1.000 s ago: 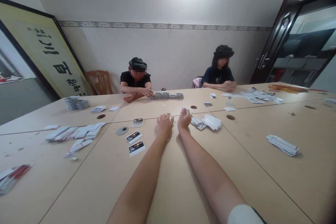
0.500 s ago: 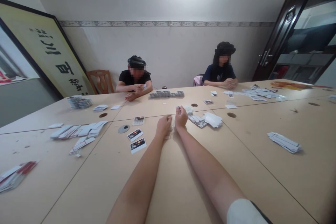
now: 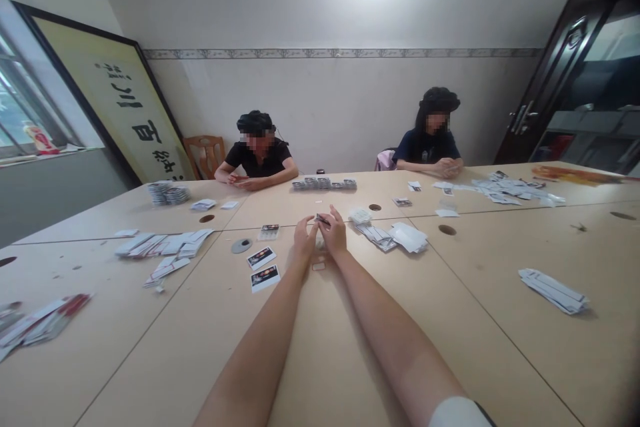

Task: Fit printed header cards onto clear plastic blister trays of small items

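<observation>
My left hand (image 3: 303, 239) and my right hand (image 3: 334, 235) meet over the middle of the table. A small flat item with a dark edge (image 3: 323, 219) is pinched in my right fingers, its kind too small to tell. The fingertips of my left hand are closed at its near left side. Beneath and between my hands lies a small clear plastic piece (image 3: 320, 244), partly hidden. A small red-bordered label (image 3: 319, 267) rests between my wrists. To the left lie two dark printed cards (image 3: 265, 277) and a clear case with a printed card (image 3: 269, 232).
White packets (image 3: 409, 237) lie right of my hands, and a paper bundle (image 3: 554, 291) farther right. Paper strips (image 3: 165, 244) spread on the left. A row of small cases (image 3: 324, 183) stands at the back. Two people sit opposite. The table has cable holes (image 3: 447, 230).
My hands have come together at the small item; my left hand has moved up to it. The label between my wrists now shows. My view has shifted slightly left.
</observation>
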Available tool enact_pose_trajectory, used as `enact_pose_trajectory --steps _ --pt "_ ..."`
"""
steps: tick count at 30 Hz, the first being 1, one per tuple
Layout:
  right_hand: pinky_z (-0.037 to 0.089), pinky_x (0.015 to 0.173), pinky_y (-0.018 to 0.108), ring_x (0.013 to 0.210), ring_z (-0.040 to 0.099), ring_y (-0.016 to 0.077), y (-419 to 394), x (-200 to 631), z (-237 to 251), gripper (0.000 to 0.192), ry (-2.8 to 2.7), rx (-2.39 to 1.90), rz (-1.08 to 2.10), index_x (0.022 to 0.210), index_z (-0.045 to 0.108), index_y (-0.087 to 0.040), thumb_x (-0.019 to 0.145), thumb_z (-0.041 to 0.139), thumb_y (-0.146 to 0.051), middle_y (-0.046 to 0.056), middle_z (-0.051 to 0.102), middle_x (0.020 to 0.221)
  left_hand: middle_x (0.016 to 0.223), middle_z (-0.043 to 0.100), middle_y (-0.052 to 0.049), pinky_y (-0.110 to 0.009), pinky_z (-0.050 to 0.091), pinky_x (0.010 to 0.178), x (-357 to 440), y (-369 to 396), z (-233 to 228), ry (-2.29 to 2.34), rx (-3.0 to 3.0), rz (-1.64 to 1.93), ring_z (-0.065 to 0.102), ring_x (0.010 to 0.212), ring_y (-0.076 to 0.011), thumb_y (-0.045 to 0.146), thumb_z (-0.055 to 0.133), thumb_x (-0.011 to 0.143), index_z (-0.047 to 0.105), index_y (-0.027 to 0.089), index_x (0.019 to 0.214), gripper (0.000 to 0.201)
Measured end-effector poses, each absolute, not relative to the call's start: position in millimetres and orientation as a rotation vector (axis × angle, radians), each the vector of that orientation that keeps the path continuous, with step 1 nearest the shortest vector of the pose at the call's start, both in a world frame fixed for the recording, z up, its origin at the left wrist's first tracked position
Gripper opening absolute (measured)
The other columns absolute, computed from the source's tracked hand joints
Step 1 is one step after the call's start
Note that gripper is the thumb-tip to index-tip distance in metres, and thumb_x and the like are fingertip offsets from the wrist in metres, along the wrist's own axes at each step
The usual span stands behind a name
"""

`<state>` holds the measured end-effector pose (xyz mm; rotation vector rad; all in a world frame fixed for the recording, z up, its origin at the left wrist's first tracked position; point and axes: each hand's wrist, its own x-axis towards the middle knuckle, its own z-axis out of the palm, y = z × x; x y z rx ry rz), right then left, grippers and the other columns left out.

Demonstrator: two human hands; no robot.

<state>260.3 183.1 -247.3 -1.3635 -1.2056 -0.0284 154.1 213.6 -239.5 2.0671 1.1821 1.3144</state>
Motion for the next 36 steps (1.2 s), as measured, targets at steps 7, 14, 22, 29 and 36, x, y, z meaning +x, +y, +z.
enact_pose_trajectory --steps 7,14,22,29,36 --pt "0.048 0.107 0.041 0.126 0.061 0.0273 189.0 257.8 -252.5 0.024 -1.254 -1.397 0.013 0.107 0.076 -0.019 0.084 0.07 -0.019 0.015 0.051 0.152 0.118 0.066 -0.01 -0.045 0.056 0.092 149.0 231.3 -246.6 1.248 2.032 1.255 0.065 0.105 -0.0225 0.035 0.062 0.097 0.064 0.014 0.117 0.029" --pt "0.044 0.108 0.052 0.13 0.055 0.029 186.0 259.1 -252.6 0.014 -1.246 -1.498 -0.032 0.103 0.072 -0.018 0.091 0.068 -0.025 0.012 0.06 0.14 0.113 0.068 -0.009 -0.042 0.057 0.09 150.2 225.8 -247.4 1.226 2.043 1.207 0.067 0.099 -0.0206 0.036 0.062 0.098 0.066 0.014 0.113 0.026" --pt "0.054 0.097 0.046 0.111 0.064 0.0229 186.6 262.4 -253.9 0.026 -1.319 -1.489 -0.078 0.117 0.066 -0.018 0.098 0.062 -0.035 0.009 0.065 0.125 0.111 0.068 -0.008 -0.043 0.056 0.092 153.2 218.1 -243.6 1.229 2.121 1.216 0.067 0.1 -0.0206 0.036 0.062 0.098 0.066 0.014 0.11 0.026" --pt "0.058 0.089 0.041 0.101 0.067 0.0201 187.1 262.3 -254.4 0.025 -1.339 -1.46 -0.061 0.116 0.065 -0.017 0.099 0.062 -0.034 0.008 0.067 0.118 0.114 0.067 -0.009 -0.045 0.055 0.095 155.1 213.0 -243.2 1.256 2.186 1.233 0.066 0.104 -0.0215 0.035 0.061 0.098 0.066 0.015 0.111 0.025" --pt "0.059 0.086 0.039 0.098 0.067 0.0191 187.3 264.8 -255.5 0.024 -1.34 -1.474 -0.007 0.116 0.065 -0.017 0.099 0.061 -0.034 0.008 0.067 0.116 0.114 0.068 -0.009 -0.045 0.055 0.096 158.1 213.2 -244.2 1.279 2.21 1.225 0.065 0.105 -0.0217 0.035 0.061 0.098 0.067 0.015 0.11 0.024"
